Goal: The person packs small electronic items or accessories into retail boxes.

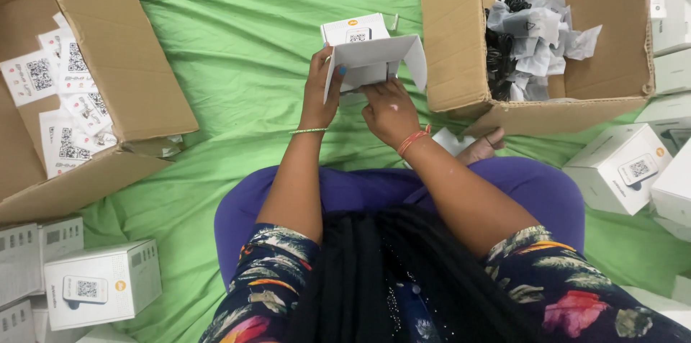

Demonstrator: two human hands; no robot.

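Observation:
I hold a small white carton (363,51) above the green cloth (245,41), its end flaps spread open toward me. My left hand (320,91) grips the carton's left side, thumb on the left flap. My right hand (389,109) is at the open end from below, fingers reaching into the opening; what they hold is hidden. A green bangle sits on my left wrist, an orange thread on my right.
An open cardboard box (461,41) at upper right holds bagged black cables (529,26). Another cardboard box (108,62) at left holds printed white cards (65,98). Closed white cartons stand at lower left (101,282) and at right (622,167).

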